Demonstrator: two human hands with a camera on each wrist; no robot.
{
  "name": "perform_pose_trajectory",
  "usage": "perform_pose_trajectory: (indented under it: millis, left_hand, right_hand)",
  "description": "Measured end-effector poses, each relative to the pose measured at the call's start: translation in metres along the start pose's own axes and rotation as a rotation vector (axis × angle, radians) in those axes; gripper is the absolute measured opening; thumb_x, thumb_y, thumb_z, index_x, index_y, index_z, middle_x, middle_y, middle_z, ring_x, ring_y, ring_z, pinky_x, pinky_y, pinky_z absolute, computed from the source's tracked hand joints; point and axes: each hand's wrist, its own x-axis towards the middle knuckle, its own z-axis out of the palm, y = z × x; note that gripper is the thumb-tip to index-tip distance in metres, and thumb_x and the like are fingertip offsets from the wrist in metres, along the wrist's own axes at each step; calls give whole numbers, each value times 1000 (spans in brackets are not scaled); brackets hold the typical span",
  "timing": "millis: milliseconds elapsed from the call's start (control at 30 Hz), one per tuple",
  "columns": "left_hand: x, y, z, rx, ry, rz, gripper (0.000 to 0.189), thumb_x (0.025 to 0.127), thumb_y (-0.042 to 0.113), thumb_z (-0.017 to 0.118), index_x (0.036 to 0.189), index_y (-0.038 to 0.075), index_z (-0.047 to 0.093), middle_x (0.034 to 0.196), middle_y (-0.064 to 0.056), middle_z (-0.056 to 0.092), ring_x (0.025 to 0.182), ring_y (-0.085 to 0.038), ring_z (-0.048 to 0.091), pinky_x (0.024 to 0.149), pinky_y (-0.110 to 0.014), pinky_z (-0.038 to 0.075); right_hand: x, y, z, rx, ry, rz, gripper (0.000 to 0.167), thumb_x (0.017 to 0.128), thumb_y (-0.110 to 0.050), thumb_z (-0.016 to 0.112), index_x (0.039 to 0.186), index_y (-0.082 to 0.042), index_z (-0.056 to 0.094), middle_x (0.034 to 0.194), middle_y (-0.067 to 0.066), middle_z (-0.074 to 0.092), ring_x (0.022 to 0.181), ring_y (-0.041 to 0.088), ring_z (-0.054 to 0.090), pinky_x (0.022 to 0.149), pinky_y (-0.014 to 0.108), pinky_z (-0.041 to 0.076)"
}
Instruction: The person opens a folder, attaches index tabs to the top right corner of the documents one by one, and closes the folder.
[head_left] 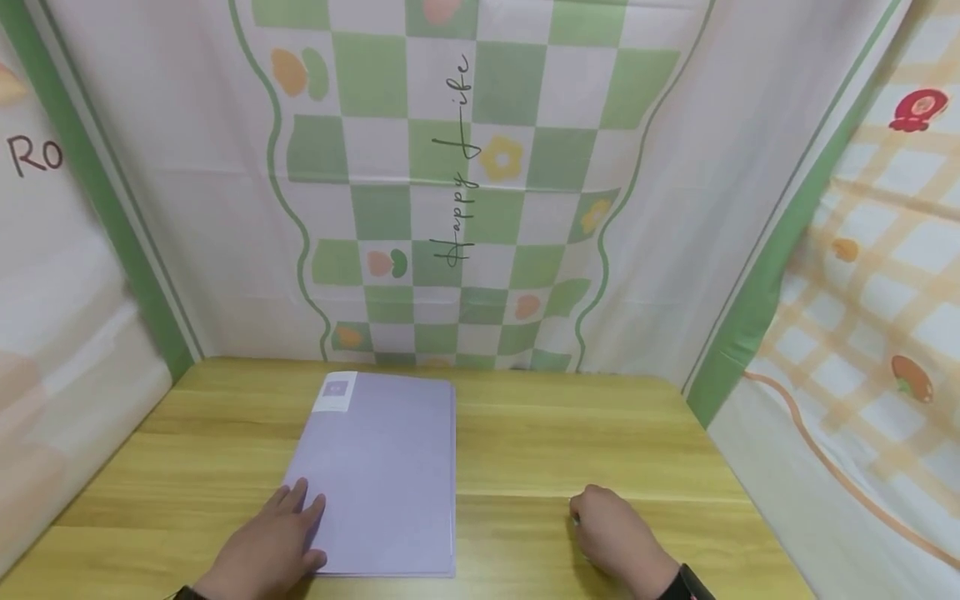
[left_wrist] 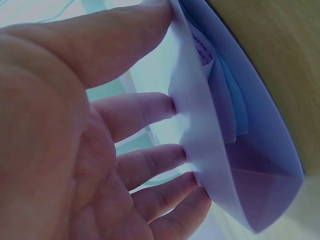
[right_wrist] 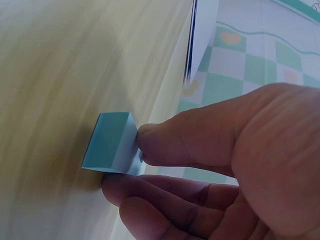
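Observation:
A pale purple folder with a white label at its top left corner lies on the table. My left hand rests on its lower left edge, fingers spread. In the left wrist view the fingertips touch the folder's cover. Its side gapes there, showing a light-blue sheet and a piece of paper with print inside. To the right of the folder, my right hand pinches a small light-blue box-shaped piece between thumb and fingers, close over the table; the head view mostly hides it.
The wooden table reaches back to a hanging cloth with green checks and lettering. More printed cloth hangs at the left and right sides. A dark band circles the right wrist.

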Motion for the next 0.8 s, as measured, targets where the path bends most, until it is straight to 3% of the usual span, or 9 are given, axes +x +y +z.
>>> perform_pose_trajectory:
  millis: [233,433,600,800]
  left_hand:
    - [3,-4,2,38,16,17,66,82,39,80,130,-4,62,141,-34,45,131,-55,37,103,-65,32]
    - [11,0,-1,53,12,28,67,82,37,80,131,-4,62,142,-35,44,131,-56,37,102,-66,32]
    - [16,3,-5,66,7,53,65,83,37,80,130,-4,62,141,-34,45,130,-55,38,102,-66,33]
    - [13,-1,-5,74,-6,40,67,81,39,80,129,-5,63,138,-36,46,129,-57,38,101,-66,34]
  right_hand:
    - [7,-12,5,2,-18,-9,21,83,11,59,72,-6,65,71,0,51,64,15,46,62,38,49]
    - [9,-20,4,8,-22,-17,23,83,10,58,70,-8,62,69,-1,47,61,14,43,55,32,42]
    - [12,-25,3,-13,-32,-41,21,84,10,59,72,-8,63,71,-2,48,63,13,43,57,31,43]
    - [17,-35,5,7,-59,-82,17,81,10,62,75,-5,65,72,-2,51,63,11,45,58,30,45]
